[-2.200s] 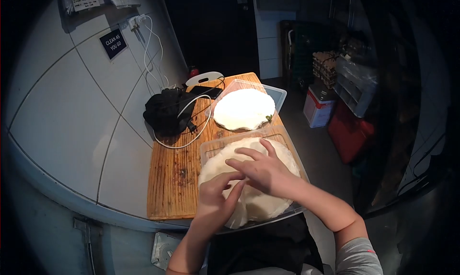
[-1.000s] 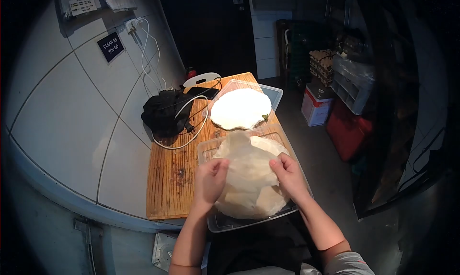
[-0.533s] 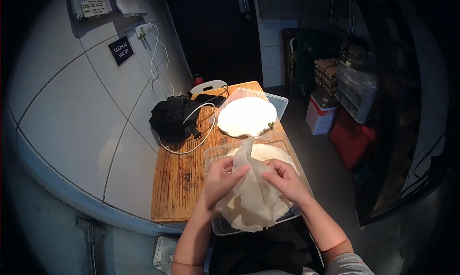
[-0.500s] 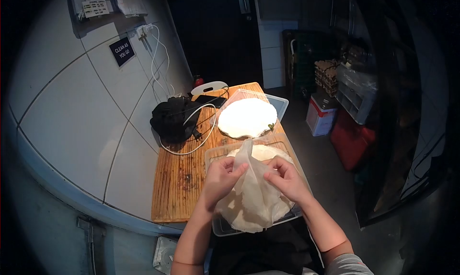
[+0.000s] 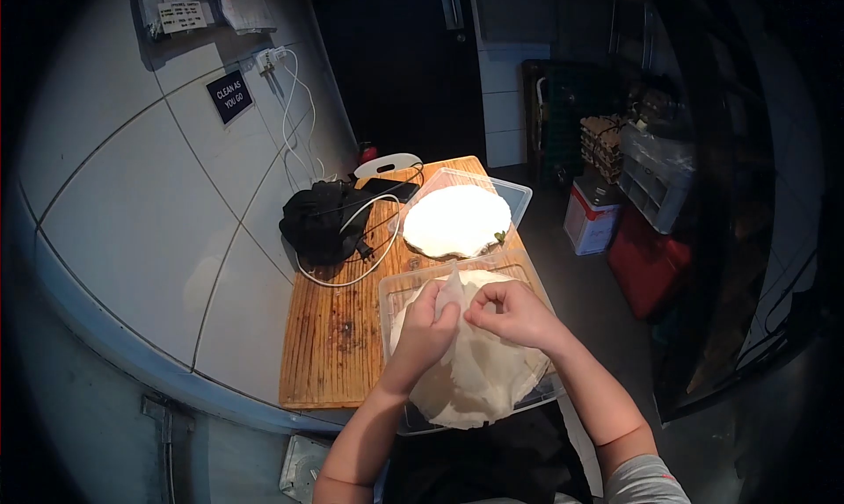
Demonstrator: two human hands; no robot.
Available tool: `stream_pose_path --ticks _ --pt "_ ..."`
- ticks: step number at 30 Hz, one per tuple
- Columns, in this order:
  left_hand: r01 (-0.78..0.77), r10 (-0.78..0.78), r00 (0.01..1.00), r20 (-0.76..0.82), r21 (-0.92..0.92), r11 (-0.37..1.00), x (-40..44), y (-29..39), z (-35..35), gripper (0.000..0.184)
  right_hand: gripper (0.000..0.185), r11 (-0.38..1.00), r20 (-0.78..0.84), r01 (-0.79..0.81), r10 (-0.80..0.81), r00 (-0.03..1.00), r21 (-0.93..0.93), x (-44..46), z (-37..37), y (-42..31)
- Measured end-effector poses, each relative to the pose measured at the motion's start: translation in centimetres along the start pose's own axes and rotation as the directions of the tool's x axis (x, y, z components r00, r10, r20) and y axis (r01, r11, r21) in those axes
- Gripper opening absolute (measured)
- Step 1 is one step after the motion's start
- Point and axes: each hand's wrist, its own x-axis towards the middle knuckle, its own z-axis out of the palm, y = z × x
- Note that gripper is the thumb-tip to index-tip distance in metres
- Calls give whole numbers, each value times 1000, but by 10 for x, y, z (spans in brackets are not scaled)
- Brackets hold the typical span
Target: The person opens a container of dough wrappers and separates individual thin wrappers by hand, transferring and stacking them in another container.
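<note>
A thin, pale, slightly see-through wrapper sheet (image 5: 466, 385) hangs in folds from my hands, looking like a round spring roll wrapper. My left hand (image 5: 426, 330) is closed, pinching its gathered top between thumb and fingers. Close beside it, my right hand (image 5: 510, 315) pinches at the sheet near the same spot, thumb and forefinger together. Under the hands is a clear plastic tub (image 5: 387, 295) with more pale sheets, partly covered by the hanging one. Beyond it a bright white round stack of sheets (image 5: 457, 221) rests on a clear lid (image 5: 514, 196).
The wooden table (image 5: 325, 346) meets a tiled wall on the left. A black bag (image 5: 321, 223), a white cable (image 5: 352, 282) and a dark phone-like object (image 5: 391, 188) lie on it. Egg trays (image 5: 602, 148) and a red-and-white box (image 5: 589, 218) are on the right.
My hands have come closer together. The right hand has moved left and up to a pinch near the left hand, and the sheet hangs more bunched. The view has shifted slightly.
</note>
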Motion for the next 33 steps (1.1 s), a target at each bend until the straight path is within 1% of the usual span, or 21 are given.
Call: stream_pose_path --ticks 2,5,8,11,14,17,20,21,23,25,26,27,28,29,30,31,32,33 --pt "-64 64 998 0 51 997 1 2 4 31 11 985 -75 167 -171 982 -47 5 5 13" --pt "-107 105 994 36 82 991 6 -15 -5 29 10 930 -96 257 -291 952 -263 3 2 9" --pt "-96 56 989 137 310 946 1 -12 -19 19 17 874 -63 345 -387 920 -343 1 -3 20" --pt "-40 21 997 80 243 969 -2 -14 -23 15 26 852 -53 380 -425 904 -360 -1 -7 19" --pt "-7 10 1000 -15 204 979 -6 2 -34 15 30 957 -159 192 -229 960 -217 -5 -22 25" --pt "50 -40 993 -107 97 994 -7 -27 -44 15 34 991 -226 121 -129 966 -49 -12 -31 30" --pt "160 -154 976 -153 32 987 -11 -40 -51 18 35 993 -248 76 -52 967 86 -20 -30 22" --pt "165 -158 979 -132 41 985 -11 -39 -50 18 35 990 -252 66 -32 967 126 -22 -28 19" --pt "174 -168 981 -92 60 983 -13 -33 -46 19 36 976 -215 168 -136 967 141 -23 -21 15" --pt "130 -131 991 9 -181 975 -12 -13 -31 20 36 950 -169 263 -235 957 169 -24 -13 5" --pt "114 -102 993 54 -301 947 -10 -1 -27 21 35 951 -139 266 -245 959 156 -25 -11 2" --pt "60 -42 995 90 -206 977 -7 11 -27 24 34 953 -109 270 -256 961 140 -25 -9 0" --pt "79 -59 994 93 -226 971 -2 12 -27 24 33 953 -79 275 -267 961 124 -26 -9 -3" --pt "98 -76 992 97 -248 964 2 10 -27 24 28 967 -71 233 -227 971 99 -29 -11 -8" --pt "118 -93 990 102 -270 956 4 8 -25 23 26 934 -142 339 -353 925 -115 -30 -13 -13" --pt "74 -56 995 84 -238 968 6 8 -23 21 24 850 -182 411 -484 856 -330 -29 -14 -18" --pt "31 -18 998 68 -204 978 7 8 -19 19 23 722 -189 442 -610 769 -532 -28 -15 -23" --pt "-11 20 998 55 -168 986 8 9 -16 18 22 712 -157 477 -625 764 -514 -27 -14 -28"
